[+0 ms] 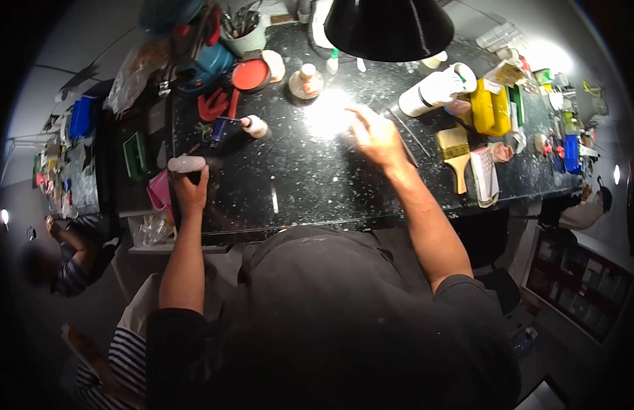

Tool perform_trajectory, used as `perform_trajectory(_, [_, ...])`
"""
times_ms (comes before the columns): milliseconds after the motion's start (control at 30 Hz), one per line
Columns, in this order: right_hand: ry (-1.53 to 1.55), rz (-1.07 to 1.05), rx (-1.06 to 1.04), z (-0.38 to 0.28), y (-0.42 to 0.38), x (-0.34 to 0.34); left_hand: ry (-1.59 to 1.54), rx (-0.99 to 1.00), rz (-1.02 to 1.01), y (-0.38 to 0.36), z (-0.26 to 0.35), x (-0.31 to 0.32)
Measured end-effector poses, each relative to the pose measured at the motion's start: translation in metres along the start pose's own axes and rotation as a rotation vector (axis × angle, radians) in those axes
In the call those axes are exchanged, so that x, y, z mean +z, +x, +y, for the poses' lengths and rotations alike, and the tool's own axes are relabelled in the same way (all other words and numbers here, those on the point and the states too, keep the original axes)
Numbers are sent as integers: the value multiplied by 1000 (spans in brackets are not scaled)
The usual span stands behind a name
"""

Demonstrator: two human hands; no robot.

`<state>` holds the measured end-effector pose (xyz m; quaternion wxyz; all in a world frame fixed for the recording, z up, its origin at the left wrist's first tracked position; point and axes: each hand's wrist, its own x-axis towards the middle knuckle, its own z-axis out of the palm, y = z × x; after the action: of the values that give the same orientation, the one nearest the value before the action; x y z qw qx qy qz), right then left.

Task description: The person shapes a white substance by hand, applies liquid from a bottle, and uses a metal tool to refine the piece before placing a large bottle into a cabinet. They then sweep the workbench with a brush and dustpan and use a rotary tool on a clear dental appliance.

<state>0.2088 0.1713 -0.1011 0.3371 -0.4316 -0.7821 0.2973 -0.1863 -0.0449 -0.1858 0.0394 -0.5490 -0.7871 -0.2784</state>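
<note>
My left hand (189, 190) is at the bench's left side, its fingers closed around a small, pale, translucent bottle (187, 164) that lies sideways in the grip. Over the middle of the speckled black bench (296, 171), my right hand (376, 139) reaches into the bright lamp light. Its fingers look apart, with nothing visible in them; glare washes out the fingertips. A thin dark tool (410, 152) lies beside the right wrist. A small dropper-type bottle (255, 126) and a round bottle with a pale cap (306, 83) stand between the hands.
A black lamp shade (389, 27) hangs over the back. To the right are a white cylindrical bottle (426, 94), a yellow bin (490, 109) and a flat brush (456, 154). At left sit a red-topped round container (251, 74) and a tool cup (245, 39). Another person (78, 253) sits far left.
</note>
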Motion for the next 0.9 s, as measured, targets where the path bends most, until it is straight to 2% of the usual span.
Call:
perform_trajectory(67, [0,-236,17,-36,9,28,2,-83,47,-3,9,1])
perform_trajectory(100, [-70,-449,61,-59,13,32,-22,-84,89,-4,16,3])
perform_trajectory(167, [-35,-558,-38,-68,1,61,-136,-89,34,-3,7,5])
perform_trajectory(200, [28,-527,-60,-71,-9,69,-127,-134,62,-3,10,7])
perform_trajectory(233, [92,-497,-83,-70,-19,71,-78,-80,46,-7,-8,14])
perform_trajectory(267, [76,-490,-61,-63,-27,69,-6,-154,82,-9,-5,16])
perform_trajectory(300, [70,-490,-51,-60,-31,65,-68,-210,53,-8,5,12])
perform_trajectory(367, [-94,-443,41,-46,-36,42,31,-245,85,-10,8,15])
perform_trajectory(400, [0,-174,-25,-32,-41,30,30,-240,90,-9,7,15])
perform_trajectory(433, [-62,-163,90,-25,-36,6,49,-235,81,-9,6,16])
perform_trajectory(467, [-306,-21,-115,-9,-34,-18,66,-231,73,-8,6,17])
perform_trajectory(500, [-176,253,-213,-8,-20,-46,63,-226,75,-8,8,18])
perform_trajectory(533, [-148,398,-232,-17,-8,-73,66,-231,89,-8,11,18])
perform_trajectory(567, [-278,425,-311,-13,6,-102,67,-232,101,-7,13,17])
perform_trajectory(633, [-354,535,-228,-6,25,-136,71,-208,91,-7,8,18])
perform_trajectory(700, [-494,525,-196,22,37,-147,76,-184,89,-8,6,18])
perform_trajectory(767, [-257,206,24,45,34,-136,100,-194,82,-7,8,18])
perform_trajectory(800, [-354,270,75,61,33,-125,45,-266,-3,-5,12,12])
perform_trajectory(833, [-348,276,67,68,31,-121,47,-263,7,-8,8,14])
perform_trajectory(900, [-223,259,-115,77,33,-114,131,-118,89,-8,-1,16])
